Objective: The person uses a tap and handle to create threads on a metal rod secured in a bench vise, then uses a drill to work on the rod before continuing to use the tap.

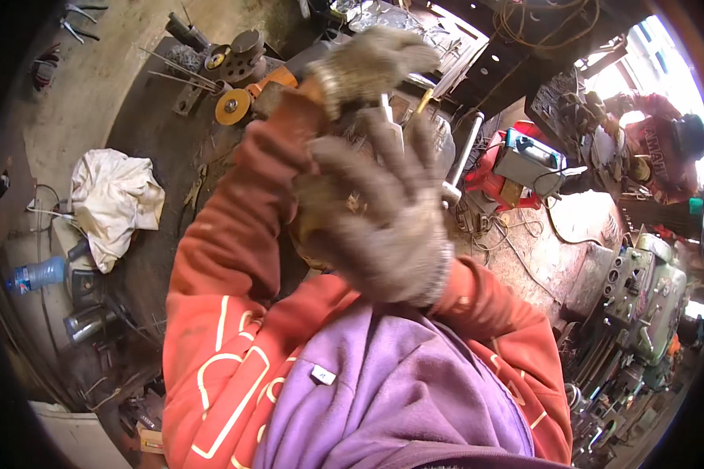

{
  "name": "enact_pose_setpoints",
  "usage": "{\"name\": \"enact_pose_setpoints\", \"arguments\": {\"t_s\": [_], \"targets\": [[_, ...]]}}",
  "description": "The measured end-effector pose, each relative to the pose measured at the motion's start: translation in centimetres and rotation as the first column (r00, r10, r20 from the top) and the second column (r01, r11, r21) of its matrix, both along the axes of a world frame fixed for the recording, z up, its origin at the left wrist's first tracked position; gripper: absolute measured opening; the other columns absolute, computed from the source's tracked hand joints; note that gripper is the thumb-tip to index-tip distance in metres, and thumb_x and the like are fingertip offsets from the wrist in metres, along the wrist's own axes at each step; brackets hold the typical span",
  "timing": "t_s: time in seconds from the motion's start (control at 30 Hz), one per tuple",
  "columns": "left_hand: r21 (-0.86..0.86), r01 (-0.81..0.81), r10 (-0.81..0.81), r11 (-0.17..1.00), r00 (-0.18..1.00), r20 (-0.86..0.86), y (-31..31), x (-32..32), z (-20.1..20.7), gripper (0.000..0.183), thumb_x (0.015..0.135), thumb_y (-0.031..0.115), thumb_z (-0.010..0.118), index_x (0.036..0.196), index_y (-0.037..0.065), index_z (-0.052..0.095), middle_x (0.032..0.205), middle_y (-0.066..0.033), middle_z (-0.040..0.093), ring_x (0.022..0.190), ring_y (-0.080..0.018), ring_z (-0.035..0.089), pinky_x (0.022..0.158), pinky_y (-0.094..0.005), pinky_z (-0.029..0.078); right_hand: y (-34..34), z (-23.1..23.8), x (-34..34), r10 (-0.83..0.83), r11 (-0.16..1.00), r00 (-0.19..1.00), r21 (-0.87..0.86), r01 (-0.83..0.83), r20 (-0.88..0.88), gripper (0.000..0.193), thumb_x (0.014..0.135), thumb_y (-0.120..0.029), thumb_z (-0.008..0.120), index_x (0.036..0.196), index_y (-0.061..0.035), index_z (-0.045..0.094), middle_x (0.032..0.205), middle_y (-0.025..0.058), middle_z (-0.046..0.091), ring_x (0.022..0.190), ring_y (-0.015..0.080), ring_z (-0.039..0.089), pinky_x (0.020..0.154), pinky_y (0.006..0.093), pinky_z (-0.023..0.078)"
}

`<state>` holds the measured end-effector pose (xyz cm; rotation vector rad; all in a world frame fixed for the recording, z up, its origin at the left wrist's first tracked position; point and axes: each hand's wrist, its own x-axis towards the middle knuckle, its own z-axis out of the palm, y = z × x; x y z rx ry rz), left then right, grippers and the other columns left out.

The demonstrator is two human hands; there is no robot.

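Observation:
Both my hands wear dirty knitted work gloves and are raised in front of me. My right hand (387,215) is open, its fingers spread upward and somewhat blurred, with nothing seen in it. Farther out, my left hand (371,66) points to the right above the cluttered bench. Its fingers look stretched out but are smeared by motion, and no held object shows. A white and a yellow stick-like piece show just past the right fingertips; whether they touch the glove is unclear. Left of my left wrist lies an orange-bodied tool with a round disc (233,107).
A cream cloth (117,199) lies at the left, with a plastic bottle (39,273) below it. To the right are a metal bar (468,148), a red-and-grey box-like machine (528,164) with cables, and a green machine (648,289). Another person (657,144) is at the far right.

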<state>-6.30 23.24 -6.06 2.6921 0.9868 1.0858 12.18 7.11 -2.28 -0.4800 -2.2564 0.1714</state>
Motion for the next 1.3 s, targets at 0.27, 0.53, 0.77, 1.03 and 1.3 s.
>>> {"name": "enact_pose_setpoints", "arguments": {"t_s": [0.27,0.53,0.77,1.03,1.3], "targets": [[-0.552,-0.104,0.391,0.827,0.813,0.432,-8.4,2.3,5.0,0.050,0.108,0.044,0.065,0.131,0.001,0.073,0.121,-0.0163,0.076,0.114,-0.0294,0.073,0.100,-0.0432,0.056,4.5,2.4,-3.3,0.199,0.980,0.968,0.037,-0.196,-0.151,0.072,0.073,-0.053,0.083,0.130,-0.0096,0.073,0.140,0.0178,0.065,0.134,0.0442,0.058,0.116,0.0659,0.039],[-0.254,-0.492,0.550,0.832,0.792,0.265,-21.4,6.1,4.4,0.037,0.108,0.028,0.067,0.131,0.000,0.072,0.122,-0.0200,0.073,0.113,-0.0374,0.071,0.099,-0.0492,0.055,18.5,2.3,-1.6,0.264,0.735,0.851,-0.666,0.126,0.454,0.055,0.096,-0.033,0.084,0.143,-0.0086,0.069,0.123,0.0150,0.076,0.111,0.0223,0.073,0.097,0.0369,0.058],[-0.252,-0.639,0.685,0.727,0.647,0.336,-16.9,1.9,2.9,0.026,0.108,0.012,0.060,0.124,-0.002,0.074,0.118,-0.0204,0.076,0.110,-0.0365,0.073,0.101,-0.0409,0.056,14.2,2.9,4.0,0.449,0.290,0.893,-0.939,-0.186,-0.038,0.072,0.093,-0.030,0.081,0.152,0.0032,0.058,0.143,0.0156,0.068,0.125,0.0233,0.067,0.106,0.0382,0.056],[0.077,-0.051,0.057,0.996,0.995,-0.085,-4.4,-3.8,0.3,0.025,0.096,0.007,0.064,0.117,0.001,0.077,0.123,-0.0137,0.077,0.113,-0.0300,0.075,0.102,-0.0367,0.060,4.7,-0.6,4.6,0.120,0.824,0.930,-0.488,-0.289,-0.348,0.071,0.087,-0.032,0.091,0.145,0.0003,0.063,0.153,0.0214,0.060,0.147,0.0415,0.052,0.122,0.0533,0.040],[-0.675,0.190,-0.065,0.713,0.976,0.206,0.8,7.2,2.1,0.035,0.100,0.027,0.069,0.125,0.005,0.078,0.130,-0.0150,0.076,0.116,-0.0271,0.074,0.102,-0.0363,0.059,0.8,1.4,-4.5,0.216,0.971,0.971,-0.080,-0.224,-0.098,0.057,0.087,-0.030,0.089,0.132,-0.0019,0.069,0.138,0.0197,0.066,0.131,0.0423,0.060,0.113,0.0536,0.045]]}}
